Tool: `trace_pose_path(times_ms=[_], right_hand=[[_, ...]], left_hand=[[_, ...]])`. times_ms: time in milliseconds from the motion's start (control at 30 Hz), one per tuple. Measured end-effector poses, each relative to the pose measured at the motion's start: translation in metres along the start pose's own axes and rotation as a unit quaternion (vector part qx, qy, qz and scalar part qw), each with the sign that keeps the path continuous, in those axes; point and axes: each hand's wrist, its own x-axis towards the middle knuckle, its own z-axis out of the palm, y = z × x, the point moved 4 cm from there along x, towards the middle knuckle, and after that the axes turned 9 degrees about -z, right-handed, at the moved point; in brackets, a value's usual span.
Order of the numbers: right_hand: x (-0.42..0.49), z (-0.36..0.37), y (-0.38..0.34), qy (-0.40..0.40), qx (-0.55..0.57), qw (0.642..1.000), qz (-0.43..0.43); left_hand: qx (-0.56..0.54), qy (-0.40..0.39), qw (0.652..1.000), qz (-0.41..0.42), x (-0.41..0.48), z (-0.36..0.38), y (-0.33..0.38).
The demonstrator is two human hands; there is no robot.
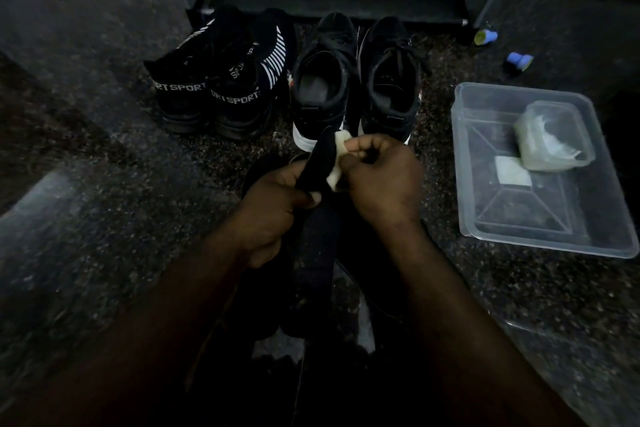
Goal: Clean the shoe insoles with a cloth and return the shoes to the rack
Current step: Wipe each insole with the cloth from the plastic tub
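Gripped insole (317,163), cloth (337,163); sneakers (211,94) read "SPORT".

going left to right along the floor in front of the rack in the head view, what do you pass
sport sneakers → black lace-up shoes → clear plastic tray

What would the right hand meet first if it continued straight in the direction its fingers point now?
The right hand points left, pressing the pale cloth against the black insole that the left hand holds. It would likely meet the insole at once; the two appear already touching through the cloth, though the dim light leaves the depth uncertain.
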Motion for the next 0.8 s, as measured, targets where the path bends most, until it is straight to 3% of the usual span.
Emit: trace_pose_path(times_ms=[67,167,367,533,667,800], right_hand=[[-0.002,0.0,-0.006,-0.026,-0.008,1.0,-0.016],[-0.014,0.015,-0.018,-0.125,0.04,0.991,-0.034],[0.002,-0.007,-0.004,-0.005,-0.035,0.999,-0.037],[-0.001,0.004,-0.007,-0.154,-0.078,0.984,-0.047],[0.006,-0.002,0.001,-0.101,-0.084,0.99,-0.048],[0.002,0.005,0.0,-0.201,-0.037,0.979,-0.025]], left_hand=[[0.008,-0.005,1.0,0.008,0.001,0.002,-0.001],[-0.003,-0.007,1.0,0.024,0.002,0.001,0.0],[0.042,-0.029,0.998,0.026,0.001,0.007,0.004],[0.027,0.01,0.999,0.028,0.0,0.001,0.008],[-0.03,0.043,0.998,0.02,0.001,-0.01,0.017],[-0.095,0.092,0.991,0.014,0.0,-0.023,0.023]])
